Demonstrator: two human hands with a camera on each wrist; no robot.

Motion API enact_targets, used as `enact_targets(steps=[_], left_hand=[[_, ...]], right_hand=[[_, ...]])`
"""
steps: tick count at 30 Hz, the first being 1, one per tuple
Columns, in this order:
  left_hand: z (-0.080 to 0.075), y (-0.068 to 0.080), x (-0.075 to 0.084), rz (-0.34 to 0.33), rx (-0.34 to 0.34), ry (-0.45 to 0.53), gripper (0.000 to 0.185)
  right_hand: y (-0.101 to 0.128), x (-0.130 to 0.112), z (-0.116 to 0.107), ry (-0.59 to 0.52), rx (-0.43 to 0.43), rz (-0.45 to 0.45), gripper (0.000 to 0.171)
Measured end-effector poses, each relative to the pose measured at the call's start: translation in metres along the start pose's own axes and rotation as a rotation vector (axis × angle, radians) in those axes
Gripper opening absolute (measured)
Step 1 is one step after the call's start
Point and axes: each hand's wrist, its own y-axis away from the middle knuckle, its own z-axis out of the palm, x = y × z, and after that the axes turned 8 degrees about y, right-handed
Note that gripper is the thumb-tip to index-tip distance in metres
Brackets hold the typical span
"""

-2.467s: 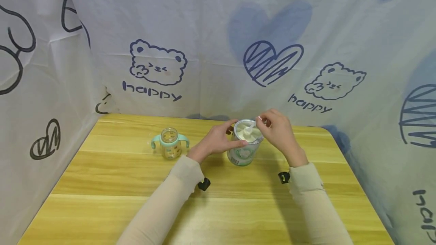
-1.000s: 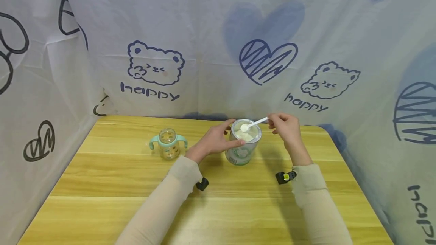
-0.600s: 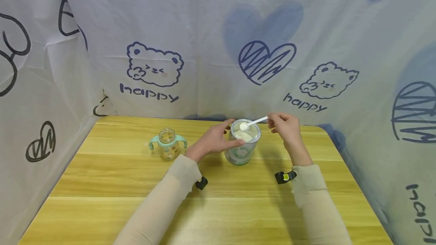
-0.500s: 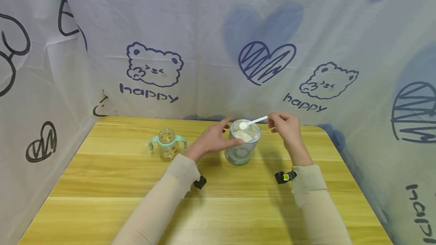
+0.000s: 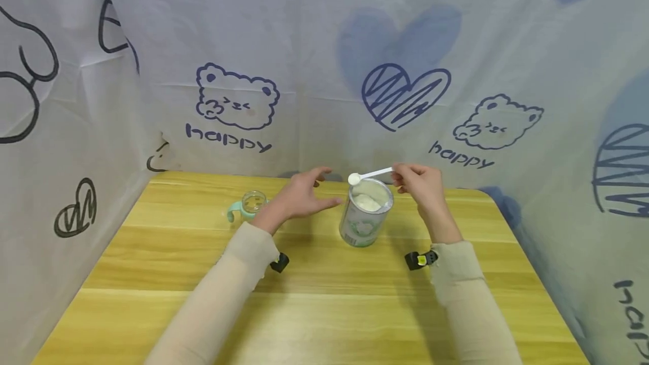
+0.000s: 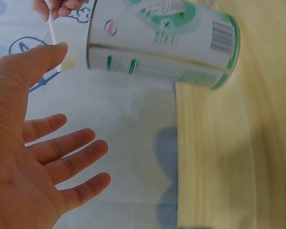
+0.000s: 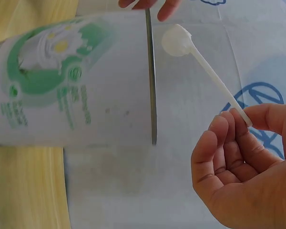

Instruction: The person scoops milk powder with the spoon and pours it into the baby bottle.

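Note:
A white measuring scoop [image 7: 177, 41], heaped with pale powder, is pinched by the end of its handle between the thumb and fingers of my right hand [image 7: 248, 171]. In the head view the scoop's bowl hangs just above the left rim of an open milk powder can [image 5: 362, 227], which is white and green with cream powder inside. My left hand [image 5: 299, 195] is off the can, to its left, fingers spread and holding nothing. Behind the left wrist stands a clear baby bottle [image 5: 253, 201] without a lid; its right handle is hidden by the hand.
All this stands near the back edge of a yellow wood-grain table [image 5: 324, 320]. A white printed cloth [image 5: 324, 61] hangs right behind and along both sides. Each wrist wears a black strap-on camera.
My left hand has let go of the can and moved left, now partly covering the bottle. The right hand has lifted the filled scoop out of the can and shifted it slightly left.

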Motion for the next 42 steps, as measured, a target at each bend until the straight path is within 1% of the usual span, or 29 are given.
enact_targets(steps=[3,11,19,23,26,30,36,42], left_hand=[[-0.009,0.005,-0.003,0.007,0.023,-0.027,0.083],[-0.034,0.025,-0.012,-0.023,0.066,-0.053,0.083],[-0.062,0.047,-0.028,-0.084,0.077,-0.016,0.089],[-0.073,0.059,-0.039,-0.091,0.081,0.0,0.091],[-0.078,0.067,-0.048,-0.095,0.083,-0.001,0.092],[-0.083,0.077,-0.058,-0.115,0.089,-0.025,0.092],[-0.088,0.089,-0.067,-0.149,0.098,-0.04,0.093],[-0.091,0.094,-0.074,-0.175,0.098,-0.047,0.094]], right_hand=[[0.0,-0.004,0.004,-0.027,-0.02,-0.013,0.036],[0.001,-0.01,0.018,-0.047,-0.079,-0.052,0.037],[0.003,-0.016,0.032,-0.059,-0.12,-0.045,0.036],[0.004,-0.019,0.038,-0.077,-0.139,-0.051,0.036],[0.005,-0.021,0.042,-0.081,-0.153,-0.052,0.037],[0.006,-0.025,0.048,-0.097,-0.175,-0.053,0.037],[0.007,-0.034,0.062,-0.144,-0.204,-0.068,0.035],[0.01,-0.041,0.078,-0.144,-0.236,-0.066,0.035]])
